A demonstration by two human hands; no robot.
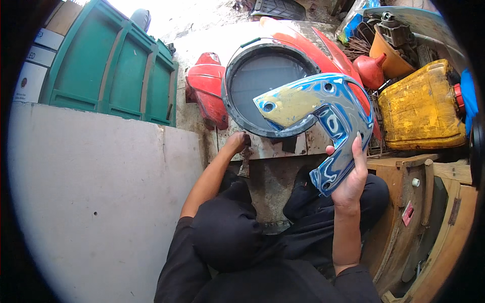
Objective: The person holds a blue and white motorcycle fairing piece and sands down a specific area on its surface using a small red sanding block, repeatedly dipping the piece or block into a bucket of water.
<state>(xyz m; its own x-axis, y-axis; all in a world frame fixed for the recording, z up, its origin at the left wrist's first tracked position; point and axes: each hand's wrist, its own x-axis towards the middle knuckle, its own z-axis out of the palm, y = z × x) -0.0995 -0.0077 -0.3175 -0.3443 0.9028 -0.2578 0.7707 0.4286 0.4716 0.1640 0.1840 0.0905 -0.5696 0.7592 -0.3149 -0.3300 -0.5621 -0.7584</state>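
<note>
My right hand (352, 178) grips a curved motorcycle body panel (348, 108) by its lower end, thumb and fingers at its edges. The panel is raised, tilted over the right side of a black bucket (231, 107) of greyish water (252, 83). Glossy blue and silver swirls cover part of it, while a dull yellowish patch spreads over its left arm; several holes pierce it. Low at the bucket's near left side, my left hand (236, 142) is closed around something dark that I cannot make out.
Red body panels (207, 83) lie left of and behind the bucket. A yellow jerrycan (422, 108), a red funnel (370, 70) and an orange container (388, 55) of metal parts crowd the right. Wooden furniture (399, 202) stands near right; a pale wall (101, 202) bounds the left, beside green panelling (91, 60).
</note>
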